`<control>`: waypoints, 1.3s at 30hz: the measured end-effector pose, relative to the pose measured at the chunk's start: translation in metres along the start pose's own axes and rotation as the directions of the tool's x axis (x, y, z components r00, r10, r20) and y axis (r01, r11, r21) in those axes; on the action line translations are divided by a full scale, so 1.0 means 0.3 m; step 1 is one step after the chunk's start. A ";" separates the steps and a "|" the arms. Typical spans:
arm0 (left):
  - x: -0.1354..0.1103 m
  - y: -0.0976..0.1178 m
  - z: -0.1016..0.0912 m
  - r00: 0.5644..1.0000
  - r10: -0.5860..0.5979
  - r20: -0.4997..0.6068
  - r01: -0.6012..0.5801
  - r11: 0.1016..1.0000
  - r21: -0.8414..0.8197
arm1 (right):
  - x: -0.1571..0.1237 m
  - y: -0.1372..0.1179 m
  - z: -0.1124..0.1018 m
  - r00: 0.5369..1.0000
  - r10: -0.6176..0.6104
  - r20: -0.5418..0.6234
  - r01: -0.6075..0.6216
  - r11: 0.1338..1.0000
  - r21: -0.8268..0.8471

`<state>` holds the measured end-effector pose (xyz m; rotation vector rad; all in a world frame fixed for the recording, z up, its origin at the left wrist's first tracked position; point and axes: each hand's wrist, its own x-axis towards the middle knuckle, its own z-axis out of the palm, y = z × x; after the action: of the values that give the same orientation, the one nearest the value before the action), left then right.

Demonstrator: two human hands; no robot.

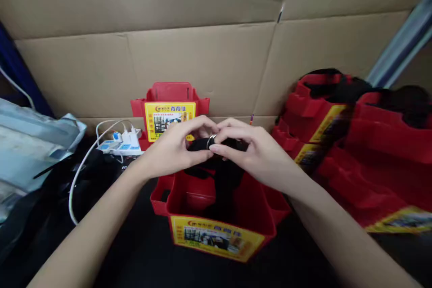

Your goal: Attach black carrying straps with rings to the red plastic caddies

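We're gripping the black strap (202, 145) with the left hand (172, 150) and pinching its metal ring (211, 140) with the right hand (251, 155), just above the front red bin (216, 216). Probably threading now; the next move needs steady tension.

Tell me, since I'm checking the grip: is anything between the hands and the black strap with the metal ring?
Nothing visible. The left hand and right hand both pinch the black strap directly at its metal ring, above the red bin.

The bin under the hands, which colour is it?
Red bin, with a yellow label; head view.
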<state>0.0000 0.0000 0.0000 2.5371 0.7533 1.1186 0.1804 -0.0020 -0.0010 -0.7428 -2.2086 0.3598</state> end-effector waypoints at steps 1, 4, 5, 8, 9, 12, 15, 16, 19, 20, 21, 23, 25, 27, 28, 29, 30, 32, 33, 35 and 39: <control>0.001 0.000 0.008 1.000 -0.022 -0.019 0.023 0.999 0.025 | 0.001 0.002 -0.007 1.000 0.002 -0.001 -0.002 1.000 -0.002; 0.002 -0.001 0.027 0.996 -0.078 -0.031 0.080 0.995 0.058 | 0.003 0.011 -0.023 1.000 0.007 0.024 -0.007 1.000 0.004; 0.003 -0.001 0.030 0.995 -0.097 -0.017 0.098 0.994 0.056 | 0.004 0.014 -0.025 0.999 0.009 0.043 -0.009 1.000 0.009; 0.002 -0.008 0.024 0.990 -0.124 0.072 0.123 0.992 0.012 | 0.004 0.022 -0.029 0.993 0.011 0.114 -0.017 0.999 0.044; 0.001 -0.012 0.017 0.986 -0.125 0.108 0.126 0.992 -0.007 | 0.003 0.022 -0.032 0.990 0.008 0.139 -0.017 0.998 0.061; -0.002 -0.029 -0.010 0.983 -0.143 0.116 0.146 0.989 -0.018 | -0.004 0.010 -0.044 0.979 -0.013 0.205 -0.011 0.993 0.114; -0.009 -0.032 -0.038 0.984 -0.121 0.134 0.132 0.989 -0.070 | -0.012 -0.008 -0.052 0.977 -0.007 0.213 -0.014 0.995 0.097; -0.012 -0.028 -0.045 0.980 -0.095 0.173 0.116 0.986 -0.118 | -0.014 -0.012 -0.051 0.979 -0.002 0.203 -0.014 0.997 0.076; -0.020 -0.010 -0.054 0.969 -0.025 0.247 0.086 0.967 -0.242 | -0.015 -0.014 -0.041 0.986 -0.021 0.165 0.013 0.999 0.052; -0.020 -0.007 -0.053 0.971 -0.024 0.239 0.086 0.963 -0.256 | -0.013 -0.012 -0.037 0.988 -0.033 0.154 0.025 0.998 0.058; -0.019 -0.006 -0.048 0.974 -0.030 0.224 0.091 0.959 -0.267 | -0.012 -0.010 -0.033 0.989 -0.044 0.143 0.034 0.997 0.068; -0.011 -0.009 -0.032 0.982 -0.061 0.178 0.111 0.952 -0.285 | -0.010 -0.006 -0.029 0.990 -0.062 0.128 0.051 0.995 0.087; -0.001 -0.014 -0.012 0.987 -0.119 0.108 0.145 0.948 -0.282 | -0.009 -0.004 -0.030 0.990 -0.104 0.092 0.093 0.990 0.109; 0.008 -0.012 0.006 0.978 -0.201 0.046 0.206 0.944 -0.257 | -0.008 0.002 -0.035 0.985 -0.167 0.038 0.160 0.977 0.142; 0.011 -0.009 0.012 0.969 -0.246 0.032 0.246 0.937 -0.250 | -0.008 0.009 -0.038 0.979 -0.201 0.013 0.196 0.965 0.173; 0.012 -0.004 0.015 0.957 -0.289 0.034 0.288 0.924 -0.253 | -0.008 0.019 -0.041 0.973 -0.231 -0.002 0.225 0.950 0.216; 0.011 0.001 0.015 0.943 -0.330 0.052 0.332 0.906 -0.263 | -0.008 0.032 -0.045 0.967 -0.255 -0.004 0.246 0.929 0.277; 0.007 0.004 0.007 0.919 -0.383 0.094 0.393 0.874 -0.284 | -0.006 0.066 -0.052 0.957 -0.291 0.003 0.260 0.857 0.445; 0.005 0.002 0.000 0.912 -0.398 0.101 0.410 0.869 -0.278 | -0.005 0.084 -0.057 0.954 -0.301 0.000 0.255 0.806 0.534; 0.002 -0.012 -0.014 0.907 -0.412 0.091 0.421 0.873 -0.246 | -0.001 0.115 -0.069 0.953 -0.304 -0.007 0.233 0.715 0.659; 0.007 -0.042 -0.016 0.919 -0.385 0.088 0.394 0.882 -0.258 | 0.008 0.115 -0.082 0.983 -0.171 0.069 0.087 0.761 0.642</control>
<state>-0.0070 0.0118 -0.0010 2.0514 0.9748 0.9621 0.2108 0.0272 0.0007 -0.1889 -2.0283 1.0481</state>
